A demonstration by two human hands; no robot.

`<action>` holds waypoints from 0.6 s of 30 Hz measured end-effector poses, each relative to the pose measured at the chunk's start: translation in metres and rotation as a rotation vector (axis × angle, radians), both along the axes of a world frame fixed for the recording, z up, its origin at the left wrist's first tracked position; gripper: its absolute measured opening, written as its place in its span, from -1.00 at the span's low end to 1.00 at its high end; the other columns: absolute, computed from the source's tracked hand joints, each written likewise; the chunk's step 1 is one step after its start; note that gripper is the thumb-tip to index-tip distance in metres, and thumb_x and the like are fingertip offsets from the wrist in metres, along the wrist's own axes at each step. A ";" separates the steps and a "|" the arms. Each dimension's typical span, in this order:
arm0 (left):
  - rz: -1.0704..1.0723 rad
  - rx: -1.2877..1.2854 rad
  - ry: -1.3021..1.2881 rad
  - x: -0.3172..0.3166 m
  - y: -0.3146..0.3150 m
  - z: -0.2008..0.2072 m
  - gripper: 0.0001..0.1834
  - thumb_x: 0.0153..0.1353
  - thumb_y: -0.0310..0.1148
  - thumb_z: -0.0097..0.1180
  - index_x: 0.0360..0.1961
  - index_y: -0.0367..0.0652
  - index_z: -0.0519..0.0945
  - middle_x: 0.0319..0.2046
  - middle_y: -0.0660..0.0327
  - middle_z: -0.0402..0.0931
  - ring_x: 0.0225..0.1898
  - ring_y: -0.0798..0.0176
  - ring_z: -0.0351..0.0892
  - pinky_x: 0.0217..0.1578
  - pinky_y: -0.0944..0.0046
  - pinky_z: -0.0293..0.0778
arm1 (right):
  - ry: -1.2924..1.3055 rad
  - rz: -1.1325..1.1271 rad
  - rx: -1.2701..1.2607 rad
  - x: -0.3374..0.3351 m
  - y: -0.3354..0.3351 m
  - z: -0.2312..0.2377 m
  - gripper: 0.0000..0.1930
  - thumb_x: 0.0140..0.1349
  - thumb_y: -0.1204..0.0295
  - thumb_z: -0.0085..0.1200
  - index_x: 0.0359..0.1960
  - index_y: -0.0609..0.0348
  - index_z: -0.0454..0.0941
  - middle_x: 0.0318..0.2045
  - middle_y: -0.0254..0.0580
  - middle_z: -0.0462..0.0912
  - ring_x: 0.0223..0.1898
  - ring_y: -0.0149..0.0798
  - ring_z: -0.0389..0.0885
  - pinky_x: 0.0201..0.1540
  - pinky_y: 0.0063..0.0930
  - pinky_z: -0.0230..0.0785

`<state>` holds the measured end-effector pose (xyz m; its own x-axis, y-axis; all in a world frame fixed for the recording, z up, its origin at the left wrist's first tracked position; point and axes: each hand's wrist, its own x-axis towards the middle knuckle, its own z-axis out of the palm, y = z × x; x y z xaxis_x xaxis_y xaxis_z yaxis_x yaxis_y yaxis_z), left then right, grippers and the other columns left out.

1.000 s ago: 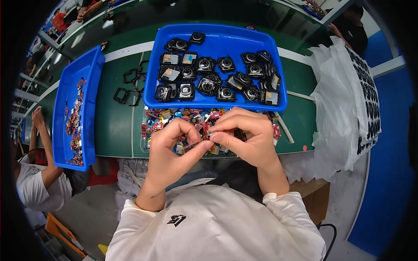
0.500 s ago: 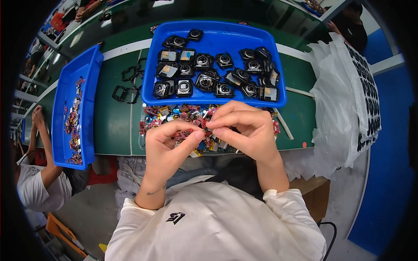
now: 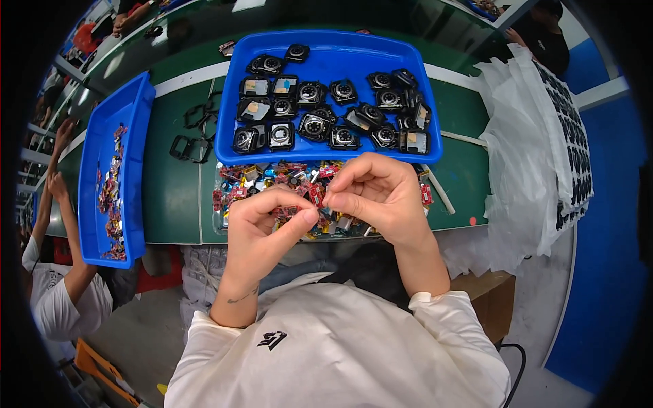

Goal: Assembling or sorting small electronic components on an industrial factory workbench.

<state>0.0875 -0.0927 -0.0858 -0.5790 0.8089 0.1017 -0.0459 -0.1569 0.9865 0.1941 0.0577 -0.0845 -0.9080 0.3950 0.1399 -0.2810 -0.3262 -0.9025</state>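
Note:
My left hand (image 3: 262, 231) is closed in a pinch, thumb against the bent forefinger. My right hand (image 3: 381, 200) pinches close beside it, its fingertips almost meeting the left ones. A small red circuit board (image 3: 316, 195) shows between the two sets of fingertips, partly covered by them. Directly beneath lies a shallow clear tray (image 3: 218, 221) heaped with loose electronic parts (image 3: 238, 192), red, gold, silver and blue. Beyond the hands stands a large blue tray (image 3: 435, 151) with several black smartwatch casings (image 3: 315, 126), some face down with round backs showing, others showing pale inner plates.
On the left, a long blue bin (image 3: 92, 170) holds more small parts. Black watch frames (image 3: 190, 148) lie between it and the large tray. White plastic sheeting (image 3: 517, 163) hangs beside stacked sheets of black pieces (image 3: 577, 149) at the right. A co-worker's arms (image 3: 64, 204) show far left.
Both my hands stay together above the parts, with the right fingers shifting slightly. The view has moved a little. The co-worker at the left has raised one arm.

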 end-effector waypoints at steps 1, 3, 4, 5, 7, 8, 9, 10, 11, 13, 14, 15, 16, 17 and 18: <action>-0.046 0.069 0.046 -0.002 0.000 -0.002 -0.93 0.05 -0.63 0.19 -0.39 -0.37 0.60 -0.44 0.20 0.55 -0.39 0.45 0.46 -0.39 0.50 0.35 | -0.015 -0.098 0.135 0.000 0.001 0.000 -0.89 0.01 0.72 0.17 -0.40 0.36 0.53 -0.42 -0.14 0.58 -0.39 -0.40 0.57 -0.35 -0.60 0.44; -0.023 0.083 0.037 -0.003 -0.002 -0.003 -0.93 0.05 -0.63 0.19 -0.40 -0.37 0.59 -0.44 0.19 0.55 -0.38 0.43 0.46 -0.38 0.49 0.34 | -0.105 -0.319 0.517 0.001 0.006 -0.002 -0.87 -0.02 0.71 0.19 -0.40 0.35 0.55 -0.45 -0.18 0.59 -0.42 -0.44 0.57 -0.36 -0.64 0.41; 0.002 0.093 0.027 -0.004 -0.002 -0.003 -0.94 0.05 -0.63 0.19 -0.41 -0.38 0.59 -0.44 0.19 0.54 -0.38 0.41 0.45 -0.36 0.48 0.34 | -0.105 -0.318 0.522 0.003 0.010 -0.004 -0.87 -0.02 0.71 0.19 -0.40 0.35 0.55 -0.45 -0.18 0.59 -0.42 -0.44 0.57 -0.36 -0.64 0.41; 0.002 0.099 0.026 -0.004 -0.003 -0.003 -0.94 0.05 -0.63 0.19 -0.41 -0.38 0.59 -0.44 0.19 0.54 -0.38 0.41 0.45 -0.36 0.48 0.34 | -0.128 -0.398 0.690 0.004 0.013 -0.007 -0.86 -0.04 0.65 0.22 -0.41 0.30 0.57 -0.48 -0.20 0.60 -0.48 -0.45 0.54 -0.43 -0.62 0.38; 0.024 0.044 -0.062 -0.006 -0.004 -0.003 -0.92 0.04 -0.62 0.20 -0.39 -0.38 0.59 -0.43 0.18 0.54 -0.38 0.41 0.46 -0.36 0.47 0.35 | -0.170 -0.440 1.019 0.007 0.019 -0.005 -0.84 -0.07 0.59 0.23 -0.39 0.24 0.60 -0.55 -0.20 0.60 -0.55 -0.33 0.52 -0.48 -0.50 0.36; 0.026 0.048 -0.064 -0.007 -0.004 -0.004 -0.92 0.04 -0.62 0.20 -0.39 -0.38 0.59 -0.43 0.18 0.54 -0.38 0.41 0.46 -0.36 0.47 0.35 | -0.170 -0.437 1.024 0.006 0.023 -0.007 -0.84 -0.07 0.59 0.23 -0.39 0.24 0.60 -0.55 -0.20 0.60 -0.55 -0.33 0.52 -0.48 -0.50 0.36; 0.033 0.040 -0.052 -0.008 -0.005 -0.006 -0.92 0.04 -0.62 0.20 -0.39 -0.38 0.59 -0.43 0.18 0.54 -0.38 0.41 0.46 -0.36 0.47 0.35 | -0.105 -0.424 1.153 0.004 0.027 -0.012 -0.85 -0.04 0.59 0.21 -0.37 0.22 0.61 -0.55 -0.21 0.61 -0.52 -0.29 0.52 -0.46 -0.46 0.36; 0.036 0.033 -0.042 -0.008 -0.005 -0.006 -0.92 0.04 -0.62 0.20 -0.39 -0.38 0.58 -0.42 0.17 0.54 -0.37 0.41 0.46 -0.36 0.48 0.35 | -0.043 -0.411 1.284 0.004 0.031 -0.013 -0.85 -0.02 0.58 0.18 -0.35 0.21 0.61 -0.55 -0.22 0.61 -0.50 -0.25 0.52 -0.43 -0.42 0.37; 0.036 0.039 -0.046 -0.008 -0.004 -0.006 -0.92 0.04 -0.62 0.20 -0.39 -0.38 0.58 -0.42 0.17 0.54 -0.37 0.41 0.46 -0.36 0.48 0.35 | -0.045 -0.409 1.291 0.004 0.033 -0.009 -0.85 -0.02 0.58 0.18 -0.35 0.21 0.61 -0.55 -0.22 0.61 -0.50 -0.25 0.52 -0.43 -0.42 0.37; 0.024 0.061 -0.044 -0.010 -0.005 -0.007 -0.92 0.05 -0.62 0.19 -0.38 -0.38 0.59 -0.42 0.18 0.54 -0.37 0.41 0.46 -0.36 0.48 0.35 | -0.213 -0.272 1.099 0.002 0.035 0.003 -0.87 0.02 0.58 0.13 -0.35 0.18 0.62 -0.47 -0.18 0.62 -0.41 -0.19 0.52 -0.35 -0.38 0.38; 0.026 0.066 -0.047 -0.010 -0.005 -0.006 -0.92 0.05 -0.62 0.19 -0.38 -0.38 0.59 -0.42 0.18 0.54 -0.37 0.41 0.46 -0.36 0.48 0.35 | -0.249 -0.260 1.176 0.000 0.042 0.013 -0.82 0.01 0.56 0.15 -0.29 0.16 0.61 -0.41 -0.17 0.61 -0.34 -0.16 0.52 -0.28 -0.36 0.37; 0.028 0.068 -0.069 -0.010 -0.006 -0.005 -0.92 0.05 -0.62 0.19 -0.39 -0.38 0.59 -0.42 0.18 0.54 -0.37 0.41 0.46 -0.36 0.48 0.35 | -0.215 -0.304 1.332 -0.006 0.054 0.012 -0.79 0.00 0.53 0.16 -0.26 0.15 0.60 -0.36 -0.18 0.60 -0.29 -0.15 0.50 -0.24 -0.35 0.37; 0.026 0.071 -0.091 -0.011 -0.006 -0.003 -0.93 0.05 -0.62 0.19 -0.39 -0.38 0.59 -0.42 0.18 0.54 -0.37 0.40 0.46 -0.35 0.47 0.35 | -0.179 -0.351 1.489 -0.012 0.066 0.013 -0.75 -0.01 0.51 0.18 -0.22 0.14 0.60 -0.31 -0.19 0.59 -0.25 -0.14 0.49 -0.20 -0.34 0.36; 0.023 0.077 -0.093 -0.011 -0.006 -0.003 -0.93 0.05 -0.62 0.19 -0.39 -0.38 0.59 -0.42 0.18 0.54 -0.37 0.40 0.46 -0.35 0.47 0.35 | -0.282 -0.346 1.554 -0.016 0.073 0.016 -0.70 -0.02 0.46 0.20 -0.17 0.16 0.58 -0.22 -0.21 0.55 -0.17 -0.14 0.45 -0.13 -0.33 0.35; 0.016 0.090 -0.083 -0.012 -0.006 -0.003 -0.93 0.05 -0.62 0.19 -0.40 -0.38 0.58 -0.43 0.18 0.54 -0.37 0.40 0.46 -0.35 0.46 0.35 | -0.347 -0.354 1.649 -0.018 0.081 0.015 -0.68 -0.03 0.42 0.21 -0.18 0.19 0.58 -0.17 -0.22 0.52 -0.14 -0.14 0.43 -0.09 -0.32 0.35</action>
<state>0.0760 -0.0988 -0.0885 -0.6015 0.7890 0.1252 -0.1232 -0.2464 0.9613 0.1757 0.1387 -0.0692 -0.8884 0.2192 0.4034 0.1358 0.9648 -0.2251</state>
